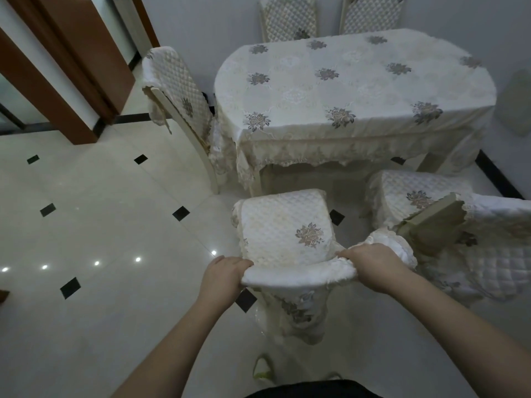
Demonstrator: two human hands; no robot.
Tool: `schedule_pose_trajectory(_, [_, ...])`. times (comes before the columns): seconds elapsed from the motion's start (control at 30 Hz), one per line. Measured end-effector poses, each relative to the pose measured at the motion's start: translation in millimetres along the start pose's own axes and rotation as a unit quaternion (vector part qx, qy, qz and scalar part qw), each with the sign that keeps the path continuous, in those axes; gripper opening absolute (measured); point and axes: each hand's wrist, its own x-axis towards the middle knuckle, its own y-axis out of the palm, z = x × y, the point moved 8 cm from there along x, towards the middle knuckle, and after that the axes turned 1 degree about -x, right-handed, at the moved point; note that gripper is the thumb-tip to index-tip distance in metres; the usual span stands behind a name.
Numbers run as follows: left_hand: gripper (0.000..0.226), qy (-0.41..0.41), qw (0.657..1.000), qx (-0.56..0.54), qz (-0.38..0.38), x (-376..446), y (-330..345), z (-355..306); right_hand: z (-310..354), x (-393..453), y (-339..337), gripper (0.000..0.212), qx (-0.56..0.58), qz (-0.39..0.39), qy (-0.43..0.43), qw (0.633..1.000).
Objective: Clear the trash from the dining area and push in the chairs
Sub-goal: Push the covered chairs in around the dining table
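Head view: both hands, left and right, grip the cream quilted chair's padded top rail; oval cloth-draped desk stands beyond.

Fingertips of both hands are hidden behind the chair top rail. Two far chairs are cut off by the top edge. The right chair runs past the right edge. The table cloth conceals most legs.
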Motion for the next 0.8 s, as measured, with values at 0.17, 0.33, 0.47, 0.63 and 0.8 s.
schedule_pose_trajectory(0.17, [0.030,0.046,0.999,0.012,-0.020,10,-18,-24,-15,-23,-2,0.040,-0.007,0.007,0.014,1.000])
schedule_pose_trajectory(0.33, [0.028,0.058,0.998,0.029,-0.019,25,-20,-51,-37,-46,-7,0.041,0.012,-0.012,0.039,0.999])
schedule_pose_trajectory(0.47, [0.029,0.072,0.997,0.025,-0.014,35,-14,-73,-60,-50,-7,0.037,0.037,-0.036,0.049,0.997])
schedule_pose_trajectory(0.63, [0.026,0.060,0.997,0.025,-0.037,57,-27,-80,-78,-34,-20,0.027,0.047,-0.069,0.062,0.995])
schedule_pose_trajectory(0.8, [0.019,0.028,0.999,0.028,-0.034,80,-32,-74,-80,-17,-37,0.030,0.074,-0.082,0.051,0.993])
